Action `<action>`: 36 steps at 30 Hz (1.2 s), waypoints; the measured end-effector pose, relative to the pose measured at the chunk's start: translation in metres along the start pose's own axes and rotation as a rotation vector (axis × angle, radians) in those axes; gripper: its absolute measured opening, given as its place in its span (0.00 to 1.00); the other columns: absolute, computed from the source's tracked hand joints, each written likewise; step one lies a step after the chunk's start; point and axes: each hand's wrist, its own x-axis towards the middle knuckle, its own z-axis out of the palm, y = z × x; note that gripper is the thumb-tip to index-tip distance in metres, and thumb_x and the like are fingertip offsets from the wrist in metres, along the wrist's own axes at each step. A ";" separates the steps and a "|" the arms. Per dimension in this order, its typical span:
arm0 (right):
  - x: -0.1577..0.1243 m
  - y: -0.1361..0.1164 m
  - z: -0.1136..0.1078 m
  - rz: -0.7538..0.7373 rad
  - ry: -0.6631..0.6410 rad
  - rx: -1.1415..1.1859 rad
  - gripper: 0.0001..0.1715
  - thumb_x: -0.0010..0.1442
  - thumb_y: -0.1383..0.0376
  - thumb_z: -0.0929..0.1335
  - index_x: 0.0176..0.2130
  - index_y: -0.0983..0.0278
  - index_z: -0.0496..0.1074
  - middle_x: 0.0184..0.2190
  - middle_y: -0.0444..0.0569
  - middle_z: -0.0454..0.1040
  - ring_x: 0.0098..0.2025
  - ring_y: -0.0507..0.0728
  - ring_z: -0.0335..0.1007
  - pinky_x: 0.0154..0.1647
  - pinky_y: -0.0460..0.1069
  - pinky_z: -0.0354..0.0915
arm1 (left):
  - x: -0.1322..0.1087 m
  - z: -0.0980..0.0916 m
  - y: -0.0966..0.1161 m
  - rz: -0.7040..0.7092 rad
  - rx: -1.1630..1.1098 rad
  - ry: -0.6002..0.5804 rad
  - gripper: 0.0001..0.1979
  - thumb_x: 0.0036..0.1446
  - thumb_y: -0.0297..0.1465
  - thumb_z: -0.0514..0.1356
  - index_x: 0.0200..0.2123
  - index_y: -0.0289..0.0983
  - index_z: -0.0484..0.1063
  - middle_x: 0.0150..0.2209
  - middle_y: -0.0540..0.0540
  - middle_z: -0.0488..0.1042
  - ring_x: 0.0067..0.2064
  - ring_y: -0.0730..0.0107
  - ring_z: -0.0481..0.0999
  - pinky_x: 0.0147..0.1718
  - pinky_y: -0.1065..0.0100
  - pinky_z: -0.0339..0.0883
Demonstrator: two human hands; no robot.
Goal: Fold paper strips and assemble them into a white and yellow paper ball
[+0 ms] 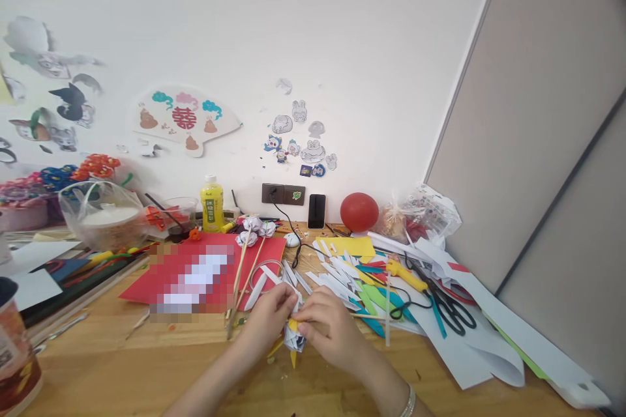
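Both my hands meet over the wooden table (147, 365) near its front edge. My left hand (270, 318) and my right hand (328, 326) have their fingers closed on a small folded paper piece (295, 335), white with yellow points sticking out below. The paper sits between the two hands and is partly hidden by my fingers. A thin wooden stick (369, 316) runs out to the right from under my right hand.
Several white and coloured paper strips (342, 273), a yellow glue gun (405, 275), black scissors (450, 309) and white sheets lie to the right. A red paper sheet (147, 287), paper flowers on sticks (254, 231), a yellow bottle (212, 203), a red ball (359, 211) and a phone (316, 211) stand behind.
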 end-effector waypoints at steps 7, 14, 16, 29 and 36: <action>0.000 -0.001 -0.003 0.004 -0.012 -0.021 0.11 0.58 0.62 0.63 0.40 0.61 0.72 0.30 0.48 0.69 0.36 0.55 0.63 0.38 0.50 0.61 | 0.001 -0.001 0.001 0.003 -0.034 -0.011 0.10 0.51 0.37 0.51 0.22 0.38 0.60 0.20 0.55 0.60 0.24 0.72 0.61 0.23 0.72 0.56; 0.001 -0.003 -0.004 -0.082 -0.068 -0.097 0.13 0.59 0.66 0.62 0.42 0.61 0.71 0.32 0.49 0.71 0.39 0.56 0.61 0.42 0.52 0.60 | 0.002 -0.004 -0.003 0.010 -0.006 0.002 0.12 0.52 0.39 0.50 0.23 0.38 0.61 0.21 0.55 0.60 0.25 0.71 0.61 0.24 0.72 0.56; 0.000 -0.003 -0.004 -0.086 -0.088 -0.113 0.13 0.59 0.66 0.62 0.42 0.61 0.71 0.31 0.49 0.70 0.37 0.56 0.61 0.40 0.51 0.60 | 0.002 -0.004 -0.004 0.004 -0.007 0.003 0.12 0.51 0.39 0.51 0.22 0.38 0.61 0.21 0.55 0.61 0.25 0.71 0.61 0.24 0.72 0.57; -0.002 -0.002 -0.001 -0.116 0.007 -0.054 0.11 0.59 0.65 0.62 0.41 0.60 0.70 0.33 0.49 0.73 0.37 0.56 0.64 0.40 0.52 0.60 | 0.002 -0.007 0.009 -0.010 -0.025 0.055 0.11 0.49 0.39 0.51 0.21 0.39 0.59 0.20 0.54 0.60 0.25 0.71 0.61 0.25 0.71 0.58; 0.000 -0.006 -0.006 0.043 0.213 -0.048 0.14 0.58 0.63 0.62 0.45 0.58 0.67 0.45 0.50 0.67 0.48 0.58 0.59 0.49 0.56 0.56 | -0.001 -0.010 0.012 0.067 -0.113 0.122 0.11 0.51 0.39 0.50 0.25 0.39 0.61 0.22 0.54 0.61 0.25 0.71 0.62 0.24 0.72 0.59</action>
